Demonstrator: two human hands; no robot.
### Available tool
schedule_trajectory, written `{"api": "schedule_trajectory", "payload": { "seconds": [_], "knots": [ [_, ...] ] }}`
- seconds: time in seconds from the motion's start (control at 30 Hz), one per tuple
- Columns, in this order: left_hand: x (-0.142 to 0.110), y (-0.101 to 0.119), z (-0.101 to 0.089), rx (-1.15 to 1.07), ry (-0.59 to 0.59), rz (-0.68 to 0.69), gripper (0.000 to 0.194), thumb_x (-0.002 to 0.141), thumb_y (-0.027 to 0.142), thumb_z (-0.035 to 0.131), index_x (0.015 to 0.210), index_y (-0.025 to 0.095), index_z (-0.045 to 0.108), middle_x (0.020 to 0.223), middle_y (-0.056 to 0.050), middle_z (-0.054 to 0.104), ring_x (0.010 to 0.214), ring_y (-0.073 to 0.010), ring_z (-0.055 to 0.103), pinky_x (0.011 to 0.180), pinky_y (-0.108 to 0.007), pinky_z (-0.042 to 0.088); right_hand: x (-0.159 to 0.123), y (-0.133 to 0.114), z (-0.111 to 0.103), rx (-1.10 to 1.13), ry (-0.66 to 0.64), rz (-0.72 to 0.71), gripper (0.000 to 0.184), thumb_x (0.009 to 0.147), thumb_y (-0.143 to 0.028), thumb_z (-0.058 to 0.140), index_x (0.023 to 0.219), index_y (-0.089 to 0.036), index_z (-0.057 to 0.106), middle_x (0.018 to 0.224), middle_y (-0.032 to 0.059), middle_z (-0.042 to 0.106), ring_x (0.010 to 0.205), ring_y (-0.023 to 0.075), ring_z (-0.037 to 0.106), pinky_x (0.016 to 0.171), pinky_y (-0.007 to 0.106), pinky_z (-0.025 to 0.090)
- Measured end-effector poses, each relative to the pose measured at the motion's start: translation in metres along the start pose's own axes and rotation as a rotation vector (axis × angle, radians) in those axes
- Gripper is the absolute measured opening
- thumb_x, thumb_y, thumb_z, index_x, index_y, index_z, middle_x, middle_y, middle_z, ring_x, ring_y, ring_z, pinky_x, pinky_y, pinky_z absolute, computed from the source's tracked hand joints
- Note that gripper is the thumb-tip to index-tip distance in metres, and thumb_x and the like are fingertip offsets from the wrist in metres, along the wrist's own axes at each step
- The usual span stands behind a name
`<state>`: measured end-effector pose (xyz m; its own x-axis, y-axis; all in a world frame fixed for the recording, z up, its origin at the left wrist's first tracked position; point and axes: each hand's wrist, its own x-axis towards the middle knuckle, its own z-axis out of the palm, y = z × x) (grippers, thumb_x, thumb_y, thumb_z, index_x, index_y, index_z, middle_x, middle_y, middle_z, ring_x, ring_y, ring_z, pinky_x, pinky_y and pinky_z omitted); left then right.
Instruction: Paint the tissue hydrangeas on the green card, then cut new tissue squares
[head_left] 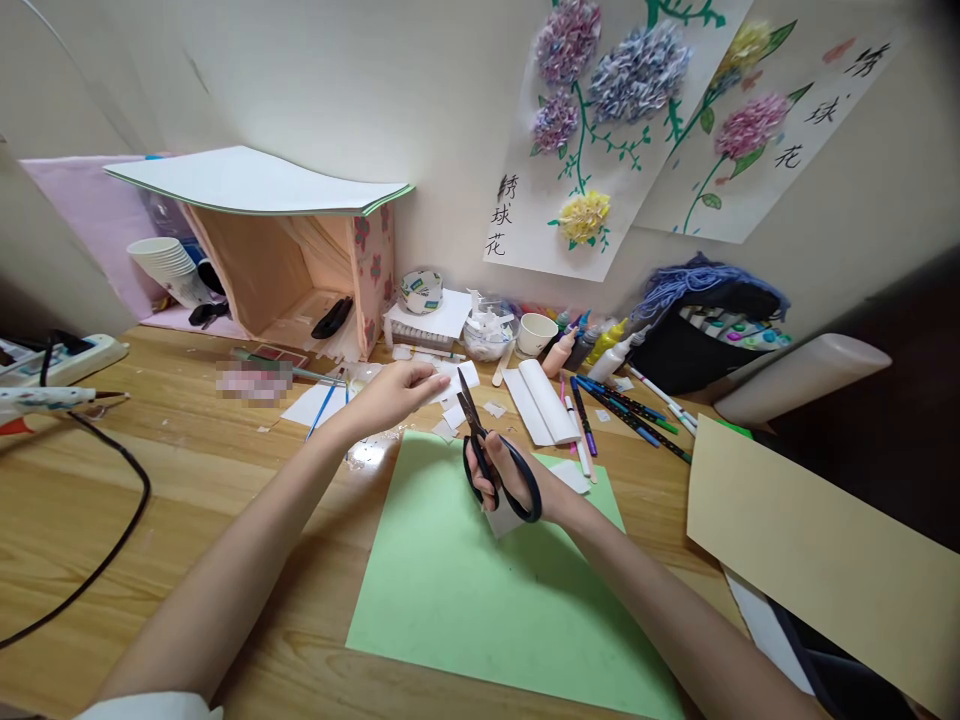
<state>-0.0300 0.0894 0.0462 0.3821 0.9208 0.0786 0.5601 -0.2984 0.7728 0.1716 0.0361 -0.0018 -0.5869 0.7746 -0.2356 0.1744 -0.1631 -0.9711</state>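
Observation:
Above the far edge of a green sheet of paper (pixel 480 600), my left hand (pixel 397 398) pinches a small white piece of paper (pixel 463 378) at its fingertips. My right hand (pixel 517 475) holds black-handled scissors (pixel 471 412) by the finger loops. The blades point up and away, slightly parted, close to the white piece. Small white paper scraps (pixel 452 415) lie on the table just beyond the green sheet. Another white piece rests on the green sheet, partly hidden beneath my right hand.
Folded white paper (pixel 541 402), pens (pixel 634 410) and paint bottles (pixel 606 355) lie behind the sheet. A bowl of scraps (pixel 489 328) stands near a tape roll (pixel 421 291). At left are a glue gun (pixel 52 400) and black cable (pixel 142 480); tan board (pixel 817 560) overhangs the right.

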Motion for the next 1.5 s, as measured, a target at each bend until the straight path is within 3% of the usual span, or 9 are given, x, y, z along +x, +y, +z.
{"api": "schedule_trajectory", "payload": {
  "seconds": [0.57, 0.93, 1.17, 1.5],
  "knots": [
    [0.000, -0.003, 0.003, -0.024, -0.027, -0.004, 0.040, 0.087, 0.051, 0.041, 0.063, 0.019, 0.035, 0.062, 0.005, 0.023, 0.055, -0.0093, 0.025, 0.051, -0.025, 0.017, -0.001, 0.000, 0.000, -0.062, -0.008, 0.005, 0.069, 0.066, -0.086, 0.024, 0.077, -0.020, 0.041, 0.052, -0.0075, 0.040, 0.040, 0.0077, 0.044, 0.044, 0.022, 0.039],
    [0.000, -0.002, -0.001, -0.083, -0.035, -0.004, 0.041, 0.087, 0.051, 0.041, 0.063, 0.019, 0.034, 0.062, 0.005, 0.023, 0.055, -0.0087, 0.023, 0.051, -0.025, 0.017, 0.002, -0.002, 0.003, -0.136, 0.110, -0.040, 0.064, 0.064, -0.084, 0.035, 0.071, -0.021, 0.040, 0.048, -0.0082, 0.037, 0.035, 0.0064, 0.038, 0.034, 0.019, 0.035],
    [0.000, -0.003, -0.002, -0.115, -0.065, 0.005, 0.040, 0.087, 0.051, 0.042, 0.063, 0.019, 0.036, 0.062, 0.005, 0.021, 0.055, -0.0088, 0.022, 0.050, -0.025, 0.016, 0.001, 0.000, -0.001, -0.153, 0.029, -0.088, 0.067, 0.068, -0.085, 0.023, 0.072, -0.020, 0.040, 0.049, -0.0064, 0.041, 0.038, 0.0077, 0.044, 0.041, 0.021, 0.039],
    [-0.003, 0.003, -0.003, -0.135, -0.125, 0.042, 0.040, 0.086, 0.050, 0.044, 0.062, 0.020, 0.033, 0.061, 0.004, 0.022, 0.053, -0.0088, 0.022, 0.048, -0.024, 0.016, 0.000, -0.012, 0.002, -0.154, 0.060, -0.083, 0.071, 0.058, -0.090, 0.028, 0.069, -0.020, 0.039, 0.045, -0.0081, 0.038, 0.036, 0.0075, 0.041, 0.036, 0.021, 0.037]
  ]
}}
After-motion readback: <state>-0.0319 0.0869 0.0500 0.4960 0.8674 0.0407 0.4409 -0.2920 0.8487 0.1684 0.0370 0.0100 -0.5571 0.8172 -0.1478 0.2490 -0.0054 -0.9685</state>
